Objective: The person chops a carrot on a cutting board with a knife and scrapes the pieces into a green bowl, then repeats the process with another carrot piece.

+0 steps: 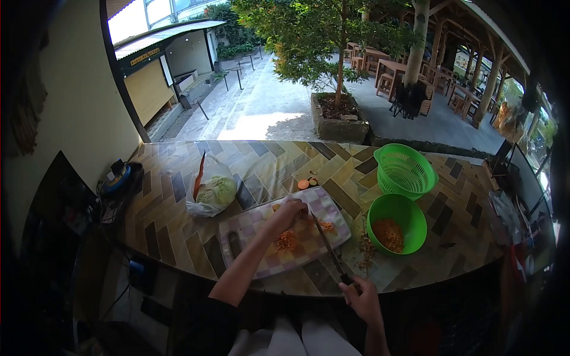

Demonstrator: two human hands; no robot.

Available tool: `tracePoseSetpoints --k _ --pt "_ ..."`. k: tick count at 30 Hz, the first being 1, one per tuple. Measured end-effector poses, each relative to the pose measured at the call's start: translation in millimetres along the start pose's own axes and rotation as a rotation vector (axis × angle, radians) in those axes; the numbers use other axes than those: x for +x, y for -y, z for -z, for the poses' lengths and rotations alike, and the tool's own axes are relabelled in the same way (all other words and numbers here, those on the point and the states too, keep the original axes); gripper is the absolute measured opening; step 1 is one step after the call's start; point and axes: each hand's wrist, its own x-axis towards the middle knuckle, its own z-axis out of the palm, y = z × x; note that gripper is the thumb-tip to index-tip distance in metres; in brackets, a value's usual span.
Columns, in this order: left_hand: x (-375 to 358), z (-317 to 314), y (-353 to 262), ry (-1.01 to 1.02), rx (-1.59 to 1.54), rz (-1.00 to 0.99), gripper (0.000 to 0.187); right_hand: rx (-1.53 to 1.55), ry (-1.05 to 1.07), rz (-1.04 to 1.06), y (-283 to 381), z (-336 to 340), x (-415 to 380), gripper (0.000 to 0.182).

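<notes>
- The counter is seen from above, its near edge closest to the viewer.
- The board, pale and checked, is laid at the middle of the near edge, its slotted end toward the counter's left.
- Chopped orange bits are heaped on the board, with more beside the blade.
- The knife is grasped by its dark handle in the right hand, just beyond the near edge — its blade slanted across the board's right side.
- The left hand is held low over the board near the blade's tip, fingers curled; whether anything is gripped cannot be told.
- A green bowl of orange shreds is placed right of the board, scraps strewn between.
- A green colander is set behind the bowl, toward the far right corner.
- A clear bag of pale green leaves is seen left of the board's far edge.
</notes>
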Motion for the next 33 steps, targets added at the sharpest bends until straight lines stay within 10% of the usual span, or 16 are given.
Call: tracePoseSetpoints --k 33 --pt "-31.9 44.5 -48.2 0.013 -0.13 0.281 0.019 -0.067 0.08 -0.031 6.2 1.5 -1.4 0.034"
